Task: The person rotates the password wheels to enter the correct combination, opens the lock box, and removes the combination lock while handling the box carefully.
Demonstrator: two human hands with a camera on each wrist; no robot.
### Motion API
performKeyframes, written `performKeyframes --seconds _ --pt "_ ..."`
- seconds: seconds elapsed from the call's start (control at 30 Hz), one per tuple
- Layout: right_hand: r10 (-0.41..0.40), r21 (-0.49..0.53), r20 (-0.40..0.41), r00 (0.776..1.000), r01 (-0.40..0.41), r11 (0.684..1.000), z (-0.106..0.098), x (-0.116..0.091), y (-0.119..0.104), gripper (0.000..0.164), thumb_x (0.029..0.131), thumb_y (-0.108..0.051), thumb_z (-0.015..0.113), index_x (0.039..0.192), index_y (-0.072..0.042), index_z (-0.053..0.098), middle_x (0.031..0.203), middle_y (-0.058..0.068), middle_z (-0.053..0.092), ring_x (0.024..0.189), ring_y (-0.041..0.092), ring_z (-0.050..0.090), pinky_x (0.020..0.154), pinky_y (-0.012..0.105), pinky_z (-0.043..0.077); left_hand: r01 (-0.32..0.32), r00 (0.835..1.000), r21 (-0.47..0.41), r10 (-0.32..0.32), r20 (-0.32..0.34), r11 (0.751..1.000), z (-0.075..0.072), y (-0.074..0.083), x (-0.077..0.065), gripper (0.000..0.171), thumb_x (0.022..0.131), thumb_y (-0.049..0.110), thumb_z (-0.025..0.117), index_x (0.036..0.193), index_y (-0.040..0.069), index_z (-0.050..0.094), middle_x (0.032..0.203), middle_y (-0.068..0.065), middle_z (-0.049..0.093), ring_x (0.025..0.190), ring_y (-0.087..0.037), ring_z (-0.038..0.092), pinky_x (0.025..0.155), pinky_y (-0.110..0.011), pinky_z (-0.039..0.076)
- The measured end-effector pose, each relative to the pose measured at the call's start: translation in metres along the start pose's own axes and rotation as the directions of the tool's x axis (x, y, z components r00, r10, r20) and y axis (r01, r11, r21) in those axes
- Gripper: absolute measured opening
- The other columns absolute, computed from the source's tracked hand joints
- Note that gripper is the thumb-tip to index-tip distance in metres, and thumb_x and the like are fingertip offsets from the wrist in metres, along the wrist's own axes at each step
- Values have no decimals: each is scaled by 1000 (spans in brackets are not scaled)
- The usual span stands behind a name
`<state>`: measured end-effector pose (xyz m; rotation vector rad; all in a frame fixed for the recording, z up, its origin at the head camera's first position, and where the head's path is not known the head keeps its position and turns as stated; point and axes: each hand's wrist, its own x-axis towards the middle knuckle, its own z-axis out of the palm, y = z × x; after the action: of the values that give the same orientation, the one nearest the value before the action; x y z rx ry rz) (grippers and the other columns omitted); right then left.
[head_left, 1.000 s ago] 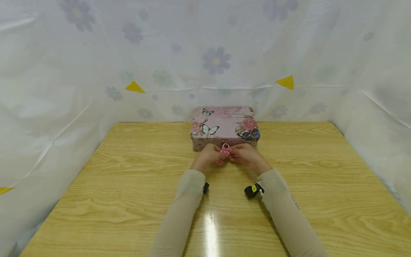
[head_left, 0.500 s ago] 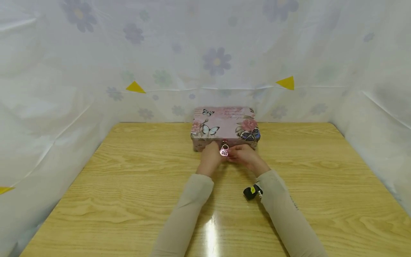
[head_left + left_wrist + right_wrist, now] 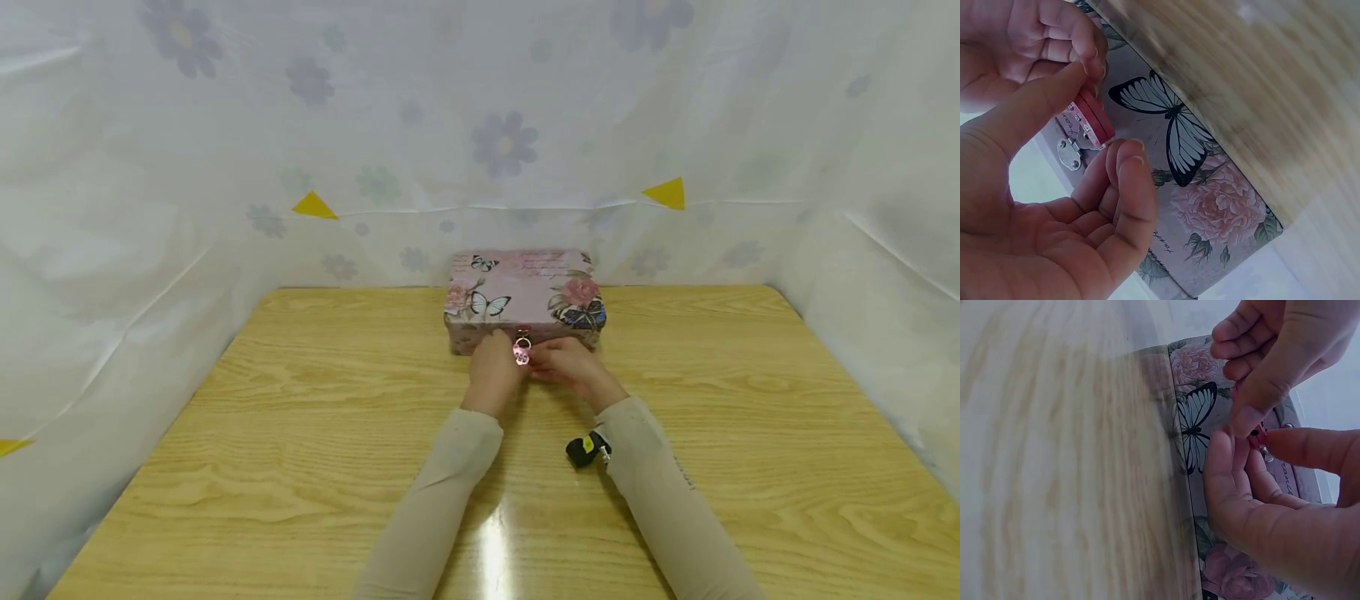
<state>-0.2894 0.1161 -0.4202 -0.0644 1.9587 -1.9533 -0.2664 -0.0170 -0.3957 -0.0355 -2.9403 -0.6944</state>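
A small pink combination padlock (image 3: pixel 521 356) with number dials hangs by its shackle from the metal clasp (image 3: pixel 1069 154) on the front of a closed pink tin box (image 3: pixel 525 287) printed with flowers and butterflies. My left hand (image 3: pixel 495 372) grips the padlock from the left, its thumb lying along the lock body in the left wrist view. From the right, my right hand (image 3: pixel 572 365) holds the padlock (image 3: pixel 1260 435) between thumb and curled fingers. In the right wrist view, fingers of both hands hide much of the lock.
The box stands at the back of a wooden table (image 3: pixel 300 467), close to a white flower-patterned curtain (image 3: pixel 420 108). Yellow triangles (image 3: pixel 666 193) mark the curtain. A black wrist strap (image 3: pixel 588 450) shows by the right sleeve.
My left hand has turned and shifted right, closer against the padlock, so its wrist strap no longer shows. The padlock's face has tilted slightly. My right hand has hardly moved.
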Motion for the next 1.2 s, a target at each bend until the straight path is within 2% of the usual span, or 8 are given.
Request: performKeyframes --seconds 0.3,0.43,0.6,0.73,0.83,0.93,1.13,1.2 --pt "-6 1 -28 1000 7 1000 7 2 1 26 95 1 51 113 19 51 84 2 61 71 5 60 75 22 55 -48 999 -39 48 -4 998 -2 -2 -1 40 75 14 81 100 -7 58 94 -21 65 90 -35 65 78 -43 55" --pt "-7 6 -24 1000 7 1000 7 1 -1 29 96 0 50 116 20 50 84 1 61 73 6 61 79 26 56 -57 992 -134 71 102 989 -10 -9 5 26 77 14 79 74 -2 58 70 -9 59 66 -23 59 58 -34 50" --pt "12 -18 -1 1000 -12 1000 6 -2 -4 36 97 -3 49 124 21 45 91 5 63 79 9 62 87 31 54 14 958 -277 66 279 961 -18 -21 15 32 87 10 64 58 0 54 54 1 43 51 -13 39 46 -22 30" --pt "20 -31 4 1000 -20 999 6 -3 -4 37 98 -5 50 125 20 46 96 8 63 80 9 62 86 30 55 126 931 -418 39 364 900 -14 -25 19 19 93 4 54 87 -9 67 76 -11 66 65 -20 64 59 -20 51" --pt "21 -29 5 1000 -21 999 6 -2 -3 36 98 -4 49 124 20 46 97 9 62 79 9 62 84 29 55 250 906 -521 -7 423 816 -3 -27 25 18 95 0 52 101 -13 63 94 -23 68 79 -30 71 70 -32 59" --pt "18 -30 11 1000 -18 999 5 -1 -2 35 98 -3 47 124 21 45 98 10 61 78 9 62 84 28 55 265 912 -592 2 411 762 9 -33 34 15 94 0 53 97 -11 63 91 -20 67 72 -27 70 66 -32 60" --pt "13 -58 25 1000 -11 998 5 -1 -2 35 99 -4 45 124 20 44 102 12 59 78 9 61 86 30 55 317 903 -644 -14 429 696 17 -35 38 12 92 -3 54 92 -13 61 83 -19 65 67 -23 68 66 -32 60" --pt "13 -65 27 1000 -11 998 6 0 -2 33 99 -3 44 123 20 45 103 12 59 78 9 61 86 31 55 343 900 -635 -48 434 692 5 -27 28 13 93 -3 53 96 -13 60 84 -18 64 67 -21 67 70 -32 60"
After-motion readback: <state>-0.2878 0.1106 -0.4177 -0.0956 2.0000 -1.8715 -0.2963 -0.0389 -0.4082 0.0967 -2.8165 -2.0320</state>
